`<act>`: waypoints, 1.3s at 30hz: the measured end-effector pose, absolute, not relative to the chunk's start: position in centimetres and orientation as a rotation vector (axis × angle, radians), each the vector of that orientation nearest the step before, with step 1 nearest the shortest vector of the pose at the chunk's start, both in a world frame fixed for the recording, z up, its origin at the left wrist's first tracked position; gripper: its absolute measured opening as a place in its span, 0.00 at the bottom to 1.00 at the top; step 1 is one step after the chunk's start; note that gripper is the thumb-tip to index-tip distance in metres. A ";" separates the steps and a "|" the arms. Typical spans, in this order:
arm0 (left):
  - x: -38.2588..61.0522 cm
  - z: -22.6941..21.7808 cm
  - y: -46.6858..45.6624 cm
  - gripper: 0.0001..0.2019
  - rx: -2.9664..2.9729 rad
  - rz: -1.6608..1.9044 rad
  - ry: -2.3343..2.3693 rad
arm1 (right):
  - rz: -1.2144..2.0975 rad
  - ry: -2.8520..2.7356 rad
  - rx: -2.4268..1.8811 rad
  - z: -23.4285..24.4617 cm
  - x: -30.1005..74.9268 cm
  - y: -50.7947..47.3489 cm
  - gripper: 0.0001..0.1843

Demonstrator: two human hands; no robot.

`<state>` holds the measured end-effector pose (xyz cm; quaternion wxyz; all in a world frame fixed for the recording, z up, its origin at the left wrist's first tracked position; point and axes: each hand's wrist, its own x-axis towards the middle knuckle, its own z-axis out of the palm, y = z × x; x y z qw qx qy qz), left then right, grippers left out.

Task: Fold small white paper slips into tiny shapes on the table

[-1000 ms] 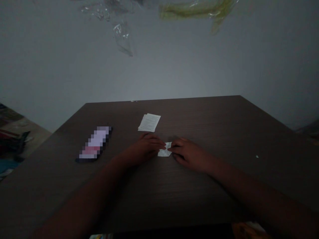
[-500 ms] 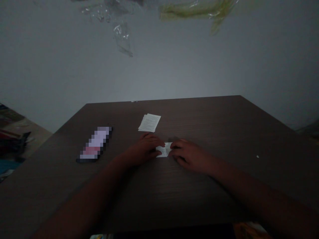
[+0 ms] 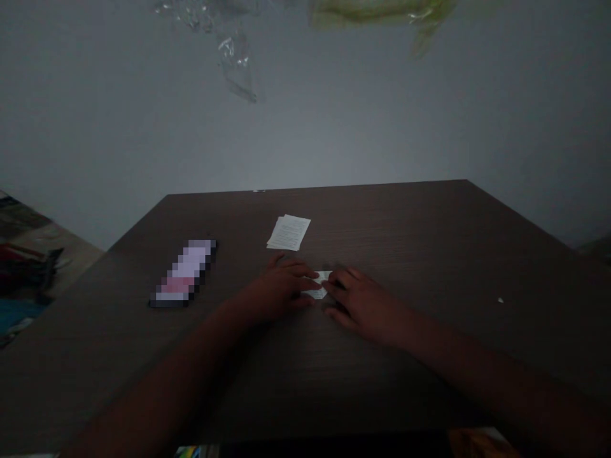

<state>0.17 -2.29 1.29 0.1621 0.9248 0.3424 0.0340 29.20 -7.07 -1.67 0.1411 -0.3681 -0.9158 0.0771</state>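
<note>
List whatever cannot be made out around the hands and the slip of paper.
Head view, dim throughout.
- Small paper slip: mostly covered by the left hand and right hand; pinched or merely pressed, cannot tell.
- Print on the paper stack: too small.
- Flat object left of the hands: pixelated over.
- White speck on the table: too small.
- Plastic up top: cut by the edge.

Paper stack (image 3: 289, 232): just beyond the grip.
Pixelated flat object (image 3: 184, 273): well left of the grip.
Table (image 3: 429, 242): dark wood-grain.
</note>
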 end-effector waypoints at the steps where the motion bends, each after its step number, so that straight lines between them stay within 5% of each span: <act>1: 0.2 1.2 -2.4 0.16 2.645 0.079 0.972 | 0.226 -2.633 -1.061 -1.7 29.1 -7.2 0.20; 13: -0.2 1.5 -2.7 0.15 2.675 0.013 0.918 | 0.242 -2.591 -1.097 -2.4 28.5 -7.9 0.29; 39: -0.4 1.0 -2.8 0.18 2.716 -0.016 0.893 | 0.174 -2.580 -1.175 -2.4 27.6 -8.4 0.28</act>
